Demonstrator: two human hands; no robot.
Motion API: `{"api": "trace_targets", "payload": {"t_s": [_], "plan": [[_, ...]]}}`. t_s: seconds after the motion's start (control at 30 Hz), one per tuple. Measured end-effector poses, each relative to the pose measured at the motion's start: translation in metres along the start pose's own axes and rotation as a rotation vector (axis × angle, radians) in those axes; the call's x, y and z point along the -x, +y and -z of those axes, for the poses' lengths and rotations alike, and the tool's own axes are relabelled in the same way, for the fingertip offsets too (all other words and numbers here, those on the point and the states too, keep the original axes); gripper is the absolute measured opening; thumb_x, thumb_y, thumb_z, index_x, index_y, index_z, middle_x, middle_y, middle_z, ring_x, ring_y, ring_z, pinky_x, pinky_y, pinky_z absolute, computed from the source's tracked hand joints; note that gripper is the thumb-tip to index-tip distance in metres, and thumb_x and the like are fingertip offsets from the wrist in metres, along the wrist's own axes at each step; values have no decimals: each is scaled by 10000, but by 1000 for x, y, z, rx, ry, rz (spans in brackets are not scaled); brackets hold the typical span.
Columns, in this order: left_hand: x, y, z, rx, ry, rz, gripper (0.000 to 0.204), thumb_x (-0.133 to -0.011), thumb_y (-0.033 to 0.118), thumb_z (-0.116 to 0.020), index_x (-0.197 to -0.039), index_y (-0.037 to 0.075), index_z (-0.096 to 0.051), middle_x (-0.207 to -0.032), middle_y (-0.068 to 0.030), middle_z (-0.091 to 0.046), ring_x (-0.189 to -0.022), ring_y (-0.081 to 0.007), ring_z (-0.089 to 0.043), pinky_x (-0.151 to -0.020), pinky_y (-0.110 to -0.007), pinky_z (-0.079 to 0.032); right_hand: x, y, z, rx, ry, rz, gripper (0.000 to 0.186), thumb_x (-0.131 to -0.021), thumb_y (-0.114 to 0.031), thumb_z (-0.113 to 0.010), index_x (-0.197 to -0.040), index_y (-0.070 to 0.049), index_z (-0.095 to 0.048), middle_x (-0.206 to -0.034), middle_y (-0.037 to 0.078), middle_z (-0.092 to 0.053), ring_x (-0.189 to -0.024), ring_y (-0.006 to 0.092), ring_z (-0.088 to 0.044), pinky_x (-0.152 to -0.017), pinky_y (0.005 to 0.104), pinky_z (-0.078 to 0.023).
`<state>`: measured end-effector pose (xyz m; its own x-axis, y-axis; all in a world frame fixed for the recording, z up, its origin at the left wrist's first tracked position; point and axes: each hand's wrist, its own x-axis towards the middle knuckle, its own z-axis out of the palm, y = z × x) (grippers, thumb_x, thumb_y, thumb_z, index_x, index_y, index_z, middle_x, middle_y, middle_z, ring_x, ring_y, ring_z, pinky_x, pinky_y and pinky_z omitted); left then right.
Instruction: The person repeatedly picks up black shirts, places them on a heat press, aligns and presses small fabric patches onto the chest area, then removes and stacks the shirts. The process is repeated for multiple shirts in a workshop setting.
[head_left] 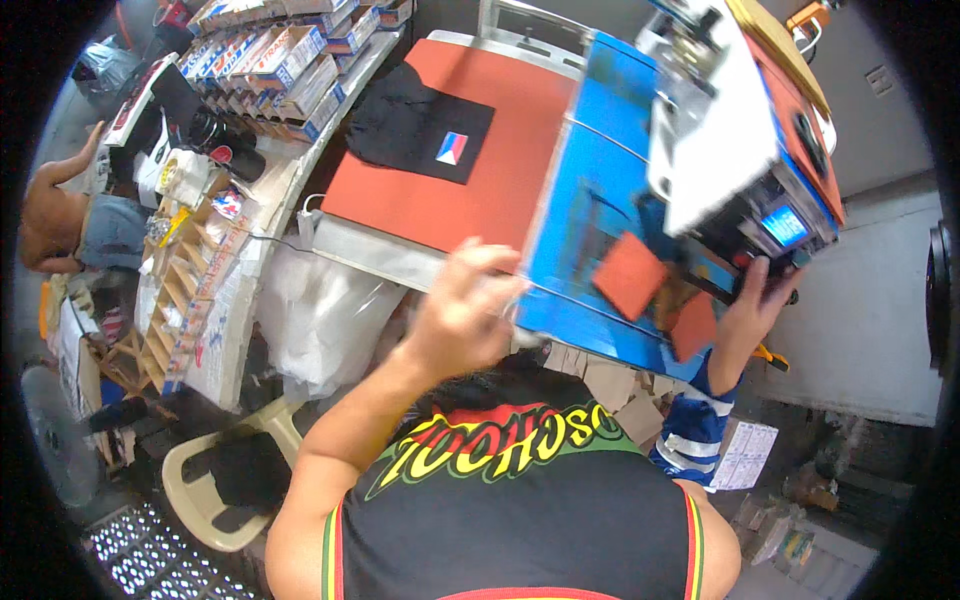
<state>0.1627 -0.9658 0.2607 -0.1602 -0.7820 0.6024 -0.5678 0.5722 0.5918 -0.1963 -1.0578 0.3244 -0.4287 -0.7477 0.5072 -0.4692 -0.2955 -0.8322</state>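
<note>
My left hand (pixel 470 310) is at the near edge of the blue board (pixel 590 160), fingers loosely bent and apart, holding nothing visible. My right hand (pixel 755 315), below a blue striped sleeve, curls at the underside of the heat press's control box (pixel 760 235), beside its lit screen; what it grips is unclear. The white upper press part (pixel 710 170) sits over the blue board, with red square pads (pixel 628 275) and dark, blurred parts beneath it. Left of the board, a black cloth (pixel 395 125) with a small red, white and blue patch (pixel 450 148) lies on a red mat (pixel 500 200).
A long side table (pixel 230 340) at left holds stacked boxes (pixel 285 65), a dark cylinder and wooden slats. Another person (pixel 55 205) is at the far left. A cream plastic chair (pixel 185 490), a white bag (pixel 320 330) and a fan (pixel 55 430) stand lower left; cartons (pixel 740 455) lie lower right.
</note>
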Motion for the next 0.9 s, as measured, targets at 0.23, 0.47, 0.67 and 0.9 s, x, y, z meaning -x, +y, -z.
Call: {"api": "trace_targets", "payload": {"t_s": [0.23, 0.47, 0.67, 0.9], "plan": [[103, -194, 137, -173, 57, 490, 132, -895, 59, -690, -1011, 3, -723, -1144, -188, -693, -1107, -370, -667, -993, -448, -525, -53, 61, 55, 139, 427, 168, 650, -1068, -275, -655, -1539, 92, -399, -1470, 271, -550, -1227, 337, -618, -1023, 416, -519], [45, -354, 142, -271, -11, 542, 294, -908, 28, -661, -1200, -3, -665, -1219, -213, -648, -1153, -408, -635, -1012, -461, -510, -90, 106, 110, 146, 424, 145, 633, -1084, -327, -610, -1527, 94, -444, -1468, 250, -578, -1308, 298, -583, -1115, 399, -447], [-38, -428, 101, -319, -1, 221, 615, -812, -56, -574, -1418, 45, -600, -1444, -223, -561, -1369, -434, -513, -1176, -465, -409, -94, 131, 130, 492, 531, 166, 641, -1091, -419, -582, -1531, 36, -485, -1438, 210, -611, -1216, 286, -639, -1010, 389, -513], [-92, -397, 137, -327, -36, 397, 431, -819, -41, -509, -1200, 8, -704, -1145, -282, -716, -1139, -450, -670, -993, -462, -527, -82, 54, 101, 1176, 567, 375, 406, -971, -271, -723, -1217, 52, -716, -1243, 248, -688, -1088, 425, -668, -1049, 503, -476]]}}
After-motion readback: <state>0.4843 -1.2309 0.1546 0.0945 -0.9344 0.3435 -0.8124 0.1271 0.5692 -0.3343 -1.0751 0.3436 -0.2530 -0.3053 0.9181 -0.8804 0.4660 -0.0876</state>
